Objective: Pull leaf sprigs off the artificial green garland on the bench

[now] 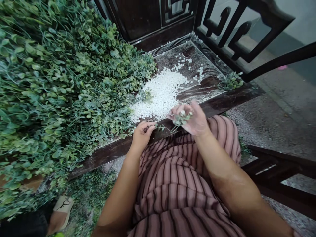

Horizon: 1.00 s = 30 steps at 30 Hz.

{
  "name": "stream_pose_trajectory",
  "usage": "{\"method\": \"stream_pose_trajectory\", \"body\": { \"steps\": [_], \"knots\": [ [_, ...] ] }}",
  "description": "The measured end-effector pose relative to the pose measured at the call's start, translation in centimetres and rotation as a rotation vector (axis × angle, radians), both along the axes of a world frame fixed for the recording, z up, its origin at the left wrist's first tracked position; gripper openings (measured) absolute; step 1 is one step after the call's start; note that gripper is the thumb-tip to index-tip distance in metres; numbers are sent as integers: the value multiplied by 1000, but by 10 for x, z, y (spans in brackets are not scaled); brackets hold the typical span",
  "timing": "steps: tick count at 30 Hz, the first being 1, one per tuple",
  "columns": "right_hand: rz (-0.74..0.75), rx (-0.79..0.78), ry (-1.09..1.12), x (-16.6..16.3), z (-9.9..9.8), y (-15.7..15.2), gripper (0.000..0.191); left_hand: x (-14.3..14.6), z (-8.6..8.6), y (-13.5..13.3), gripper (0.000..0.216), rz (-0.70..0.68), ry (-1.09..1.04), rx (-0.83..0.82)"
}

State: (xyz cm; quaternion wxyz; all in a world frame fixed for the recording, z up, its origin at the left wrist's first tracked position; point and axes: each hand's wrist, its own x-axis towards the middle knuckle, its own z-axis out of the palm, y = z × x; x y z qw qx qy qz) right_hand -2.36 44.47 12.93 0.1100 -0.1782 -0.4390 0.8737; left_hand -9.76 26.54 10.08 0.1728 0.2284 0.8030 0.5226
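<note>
My left hand (144,134) is closed in a pinch at the front edge of the dark wooden seat, on the tip of an artificial leaf sprig. My right hand (195,120), slightly blurred, is held palm inward with fingers curled around the leafy part of the artificial leaf sprig (181,119); its thin stem runs toward my left hand. Pale bits show among those leaves. Just beyond both hands lies a heap of small white plastic pieces (165,89), with a loose leafy tip (146,96) resting on it.
A large pile of artificial greenery (74,75) covers the left side. A small sprig bunch (232,81) lies at the right of the dark wooden seat (209,79). Carved wooden rails (232,36) stand behind. Another person's sandalled foot (61,210) is at lower left.
</note>
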Motion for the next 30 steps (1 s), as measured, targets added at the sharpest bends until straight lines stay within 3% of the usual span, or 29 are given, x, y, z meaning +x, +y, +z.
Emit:
{"method": "stream_pose_trajectory", "body": {
  "steps": [3, 7, 12, 17, 19, 22, 27, 30],
  "knots": [
    [164, 130, 13, 7, 12, 11, 61, -8, 5, 5, 12, -56, 15, 36],
    [133, 338, -82, -5, -1, -3, 38, -9, 10, 14, 15, -89, 12, 84],
    [228, 525, -77, -17, -27, -38, 23, -7, 11, 22, 15, 33, -126, 165],
    [158, 896, -149, -16, -29, -43, 6, -7, 9, 28, 17, 125, -330, 248],
    [97, 975, -166, -16, -30, -41, 3, -8, 7, 28, 20, 149, -364, 274],
    [17, 905, -203, -14, -37, -39, 18, -13, 4, 24, 18, 197, -262, 222],
    [17, 570, -177, -12, -47, -35, 28, -22, -9, 13, 15, 210, 119, -157],
    [-1, 584, -149, -11, -46, -33, 32, -22, -18, 15, 16, 136, 274, -294]
  ]
}}
